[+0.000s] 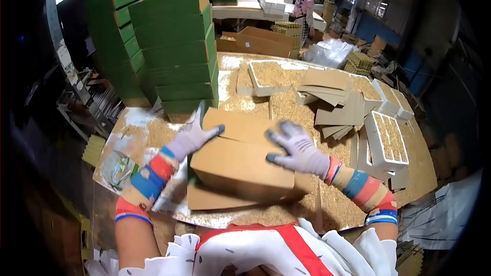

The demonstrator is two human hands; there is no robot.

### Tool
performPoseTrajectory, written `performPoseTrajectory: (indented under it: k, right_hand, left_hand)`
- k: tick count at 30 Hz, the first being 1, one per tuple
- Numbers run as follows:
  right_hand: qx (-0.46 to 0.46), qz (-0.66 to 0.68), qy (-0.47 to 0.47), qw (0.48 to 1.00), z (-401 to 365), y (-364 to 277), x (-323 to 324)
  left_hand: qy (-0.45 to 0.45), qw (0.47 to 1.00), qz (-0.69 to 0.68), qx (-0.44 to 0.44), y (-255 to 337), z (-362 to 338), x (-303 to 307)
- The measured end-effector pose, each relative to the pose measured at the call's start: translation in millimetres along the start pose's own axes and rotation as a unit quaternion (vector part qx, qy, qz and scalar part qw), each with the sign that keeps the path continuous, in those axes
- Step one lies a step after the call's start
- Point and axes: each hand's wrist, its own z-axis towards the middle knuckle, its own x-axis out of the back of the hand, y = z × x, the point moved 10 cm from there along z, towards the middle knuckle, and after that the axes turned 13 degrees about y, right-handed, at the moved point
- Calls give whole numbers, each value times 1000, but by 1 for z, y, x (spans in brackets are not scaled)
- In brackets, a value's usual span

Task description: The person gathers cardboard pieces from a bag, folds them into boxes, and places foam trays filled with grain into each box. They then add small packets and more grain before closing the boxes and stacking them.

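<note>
A brown cardboard box (243, 166) sits in front of me on the near side of the table, its upper flaps folded in over the top. At its far left corner is my left hand (190, 137), in a pale glove with dark fingertips; the fingers are stretched out and the thumb reaches over the flap. My right hand (299, 151), gloved the same way and slightly blurred, lies along the box's right edge with its fingers spread. A flat piece of cardboard (204, 199) sticks out beneath the box toward me.
Tall stacks of green boxes (174, 56) stand at the back left. Loose cardboard sheets (340, 110) and white foam trays (387, 140) filled with yellowish shavings lie to the right. A clear plastic bag (116, 168) is at the left edge. Another person (305, 10) stands far back.
</note>
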Motion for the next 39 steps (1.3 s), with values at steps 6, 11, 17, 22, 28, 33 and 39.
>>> performPoseTrajectory:
  k: [6,11,17,22,28,33,39]
  right_hand:
    - [-470,615,8,633,-47,32,-42]
    - [-402,427,42,809,-93,28,-43]
    - [-136,225,63,963,-131,16,-58]
    - [-370,-314,-260,835,-144,230,12]
    - [-370,-571,-122,722,-243,341,14]
    - [-411,-468,-114,774,-234,313,49]
    - [-448,-414,-97,786,-244,220,98]
  left_hand:
    - [-185,976,69,92,30,-24,21]
    - [53,961,-26,-271,-10,-109,-5]
    - [61,904,-418,69,-63,-53,3]
    - [-49,954,-280,92,-29,0,-30]
    - [-25,949,-314,2,-17,-12,-24]
    - [-14,954,-298,29,-8,-23,-9]
    - [-26,916,-397,49,-7,-15,-30]
